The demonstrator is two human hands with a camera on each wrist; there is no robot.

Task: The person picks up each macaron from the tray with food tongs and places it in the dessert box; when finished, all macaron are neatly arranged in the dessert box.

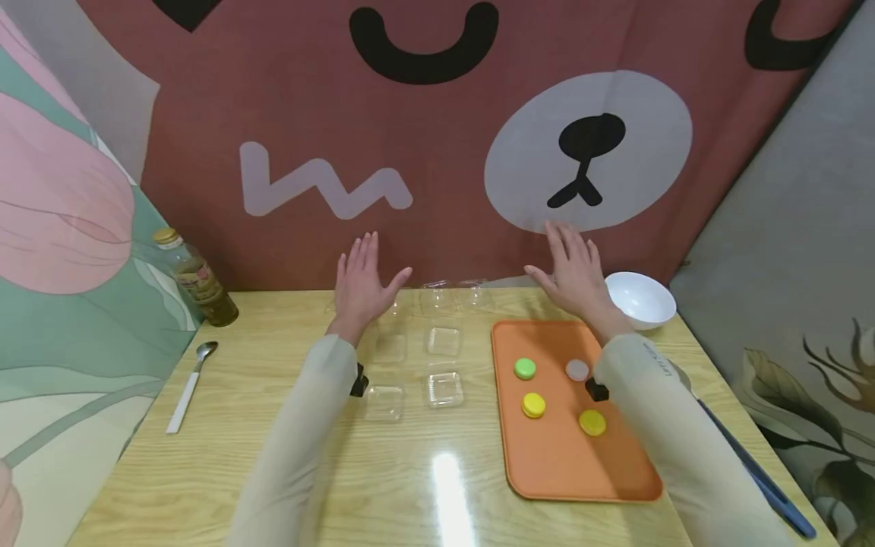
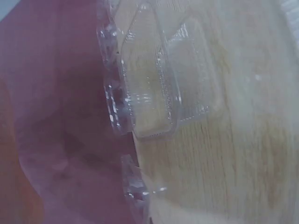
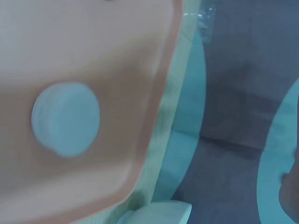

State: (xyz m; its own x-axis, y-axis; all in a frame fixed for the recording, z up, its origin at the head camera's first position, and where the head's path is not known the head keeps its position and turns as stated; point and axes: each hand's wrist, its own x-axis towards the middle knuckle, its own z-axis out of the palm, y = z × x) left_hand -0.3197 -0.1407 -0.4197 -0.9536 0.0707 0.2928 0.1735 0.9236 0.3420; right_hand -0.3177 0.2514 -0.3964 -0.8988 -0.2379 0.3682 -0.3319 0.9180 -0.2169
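My left hand (image 1: 364, 287) hovers with fingers spread above the back of the table, holding nothing. Below and beside it stand several clear plastic boxes (image 1: 444, 389), set out in rows; the left wrist view has some of these boxes (image 2: 149, 93) close up. Near the back right, my right hand (image 1: 574, 277) is also raised with straight fingers and holds nothing. Its forearm crosses an orange tray (image 1: 557, 463). On the tray lie a green macaron (image 1: 525, 368), two yellow macarons (image 1: 533, 405) and a pale macaron (image 1: 577, 370), the last large in the right wrist view.
A white bowl (image 1: 640, 300) stands at the back right corner. Along the right edge lies a utensil with a long blue handle (image 1: 759, 471), its head partly hidden by my sleeve. At left are a bottle of brown liquid (image 1: 205, 285) and a white-handled spoon (image 1: 190, 389). Printed cloth hangs behind.
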